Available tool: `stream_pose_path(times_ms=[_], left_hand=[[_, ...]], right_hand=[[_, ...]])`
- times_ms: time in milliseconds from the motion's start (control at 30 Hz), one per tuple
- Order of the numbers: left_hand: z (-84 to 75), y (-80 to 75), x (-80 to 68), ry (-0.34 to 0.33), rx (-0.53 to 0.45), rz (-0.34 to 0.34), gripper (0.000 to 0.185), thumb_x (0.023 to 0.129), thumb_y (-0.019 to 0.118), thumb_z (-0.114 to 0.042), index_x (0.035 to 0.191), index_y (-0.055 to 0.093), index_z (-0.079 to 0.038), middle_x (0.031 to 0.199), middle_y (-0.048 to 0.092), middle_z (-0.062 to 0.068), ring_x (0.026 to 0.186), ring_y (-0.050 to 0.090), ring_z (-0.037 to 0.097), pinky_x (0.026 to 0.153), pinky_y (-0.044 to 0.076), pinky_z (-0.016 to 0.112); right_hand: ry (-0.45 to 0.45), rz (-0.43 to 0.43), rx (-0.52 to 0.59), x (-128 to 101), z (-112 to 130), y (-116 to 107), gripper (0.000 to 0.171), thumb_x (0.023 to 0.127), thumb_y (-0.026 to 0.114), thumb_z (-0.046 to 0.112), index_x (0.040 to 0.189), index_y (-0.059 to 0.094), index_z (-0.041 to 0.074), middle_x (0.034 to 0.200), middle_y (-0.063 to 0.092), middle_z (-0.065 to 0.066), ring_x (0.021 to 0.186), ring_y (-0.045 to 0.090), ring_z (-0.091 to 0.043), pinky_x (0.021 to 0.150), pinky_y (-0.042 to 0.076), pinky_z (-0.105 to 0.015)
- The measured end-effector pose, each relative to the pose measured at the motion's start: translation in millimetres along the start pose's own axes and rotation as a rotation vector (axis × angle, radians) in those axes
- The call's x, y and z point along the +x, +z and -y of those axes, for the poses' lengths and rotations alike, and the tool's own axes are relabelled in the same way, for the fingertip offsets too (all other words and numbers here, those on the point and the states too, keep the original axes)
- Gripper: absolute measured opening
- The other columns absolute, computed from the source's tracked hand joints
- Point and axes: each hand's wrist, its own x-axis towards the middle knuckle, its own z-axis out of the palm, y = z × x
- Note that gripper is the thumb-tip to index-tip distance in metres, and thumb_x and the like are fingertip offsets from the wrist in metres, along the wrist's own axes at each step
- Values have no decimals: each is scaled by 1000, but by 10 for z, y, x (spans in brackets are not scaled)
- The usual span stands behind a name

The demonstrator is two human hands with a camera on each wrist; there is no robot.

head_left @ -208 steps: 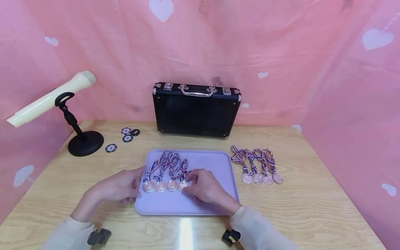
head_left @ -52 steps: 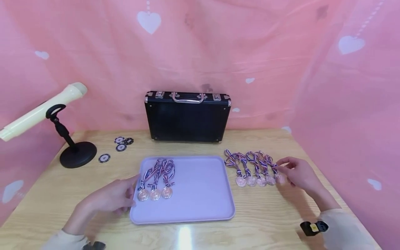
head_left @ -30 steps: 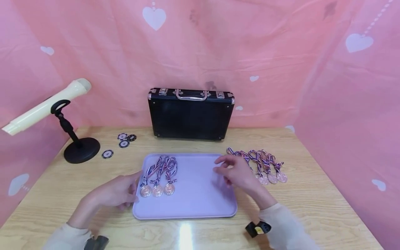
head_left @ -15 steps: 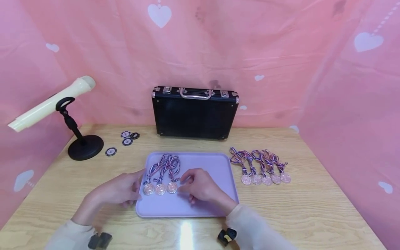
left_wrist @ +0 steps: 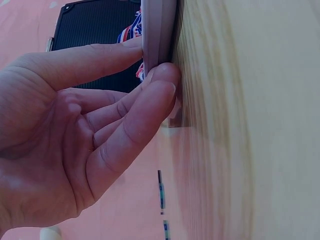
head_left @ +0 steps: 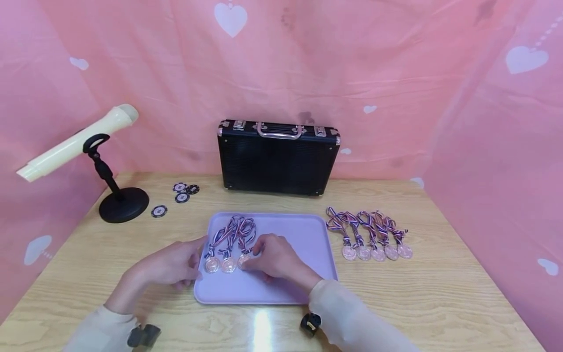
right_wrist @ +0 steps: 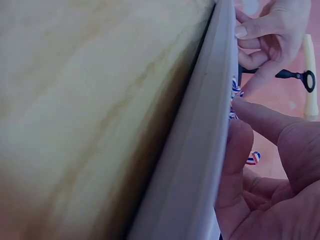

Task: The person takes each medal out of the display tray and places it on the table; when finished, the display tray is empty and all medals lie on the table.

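My left hand holds the left rim of the lilac tray, thumb on the rim and fingertips against its outer side, as the left wrist view shows. On the tray's left half lie three medals with striped ribbons: a left medal, a middle medal and a right medal. My right hand pinches the right medal at its edge, thumb and forefinger partly covering it. In the right wrist view the contact is mostly hidden behind the tray's side.
Right of the tray, several more ribboned medals lie in a row on the wooden table. A black briefcase stands at the back. At left are a microphone on a black stand and several poker chips.
A fourth medal left the tray and joined the row at right. My right hand then came back left over the tray and closed on the rightmost tray medal. My left hand stayed at the rim.
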Motion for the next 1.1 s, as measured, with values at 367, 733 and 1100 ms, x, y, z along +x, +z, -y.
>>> stream_pose_path(times_ms=[367, 733, 1100], left_hand=[[7, 18, 6, 28, -8, -3, 95, 90, 78, 0, 166, 21, 3, 86, 60, 8, 64, 63, 21, 54, 60, 35], [14, 5, -12, 34, -9, -7, 96, 89, 78, 0, 166, 20, 4, 86, 60, 8, 64, 63, 21, 54, 60, 34], [19, -2, 12, 25, -6, -2, 94, 90, 78, -1, 165, 21, 5, 84, 61, 8, 64, 62, 20, 55, 60, 35]], right_hand=[[9, 34, -1, 56, -50, -60, 32, 79, 93, 19, 90, 65, 10, 76, 64, -4, 41, 54, -10, 38, 45, -23], [19, 39, -2, 18, -53, -82, 32, 78, 93, 20, 94, 66, 11, 69, 64, -2, 44, 56, -11, 43, 48, -23], [-45, -25, -163, 36, -84, -85, 34, 74, 95, 23, 91, 67, 15, 90, 66, 0, 84, 57, -19, 79, 50, -34]])
